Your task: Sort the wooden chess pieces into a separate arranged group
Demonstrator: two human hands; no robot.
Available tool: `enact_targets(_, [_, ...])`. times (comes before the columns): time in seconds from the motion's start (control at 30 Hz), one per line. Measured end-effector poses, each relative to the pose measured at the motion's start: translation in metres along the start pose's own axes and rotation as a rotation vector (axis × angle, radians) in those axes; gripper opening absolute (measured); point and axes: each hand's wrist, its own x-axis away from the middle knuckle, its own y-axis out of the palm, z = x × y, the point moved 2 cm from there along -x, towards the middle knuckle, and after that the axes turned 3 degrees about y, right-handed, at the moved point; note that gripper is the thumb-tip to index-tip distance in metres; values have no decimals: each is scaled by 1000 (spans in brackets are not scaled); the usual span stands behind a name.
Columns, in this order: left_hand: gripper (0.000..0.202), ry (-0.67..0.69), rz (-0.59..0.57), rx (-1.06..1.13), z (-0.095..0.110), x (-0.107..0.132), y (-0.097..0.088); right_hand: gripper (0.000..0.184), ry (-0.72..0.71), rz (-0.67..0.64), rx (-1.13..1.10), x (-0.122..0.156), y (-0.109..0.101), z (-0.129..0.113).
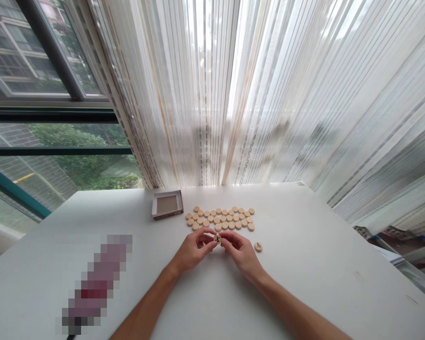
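Between my two hands, just above the white table, a round wooden xiangqi piece shows a dark character on its face. My left hand pinches its left edge with thumb and fingers. On the opposite edge, the thumb and fingers of my right hand grip the same piece. Another wooden disc with a marked face lies on the table right beside my right hand. Beyond my fingers, several plain-faced wooden discs lie spread in loose rows.
A shallow open box sits at the back left of the discs on the white table. A pixelated, blurred long object lies at the left. Striped sheer curtains hang behind the table, with a window at the left.
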Motion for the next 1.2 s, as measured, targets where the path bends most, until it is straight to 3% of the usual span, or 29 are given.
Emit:
enact_targets(0.27, [31,5,8,-64,0,0,-1,27,-14,-85,-60,0,2,-4])
enact_targets(1.2, [26,56,7,-118,6,0,1,28,-16,-70,-26,1,2,-6])
